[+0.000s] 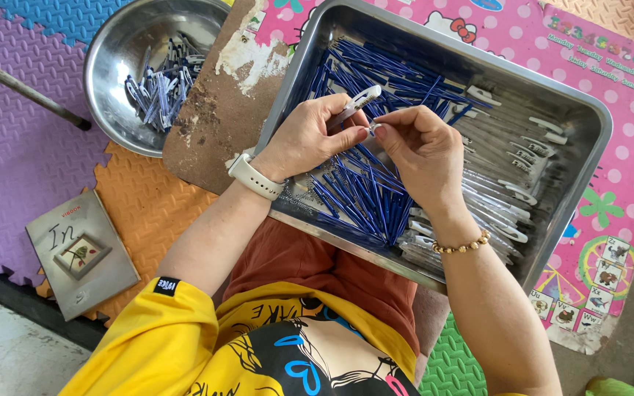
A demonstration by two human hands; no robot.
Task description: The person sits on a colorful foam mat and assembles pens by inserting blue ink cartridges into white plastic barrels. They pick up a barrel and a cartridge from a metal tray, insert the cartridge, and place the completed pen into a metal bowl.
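My left hand [310,136] grips a white pen barrel with a clip [356,103], its end tilted up and to the right. My right hand [420,150] pinches a small part at the lower end of that barrel, fingertips touching it. Both hands hover over a steel tray [588,139] resting on my lap. Inside the tray lie several thin blue pen refills [365,194] on the left and several clear and white pen barrels [508,176] on the right. A white watch sits on my left wrist, a bead bracelet on my right.
A round steel bowl [122,51] at upper left holds several assembled white and blue pens [163,84]. A brown board [214,110] lies under the tray. A grey book [78,253] rests on coloured foam floor mats. A dark rod [23,88] crosses the purple mat.
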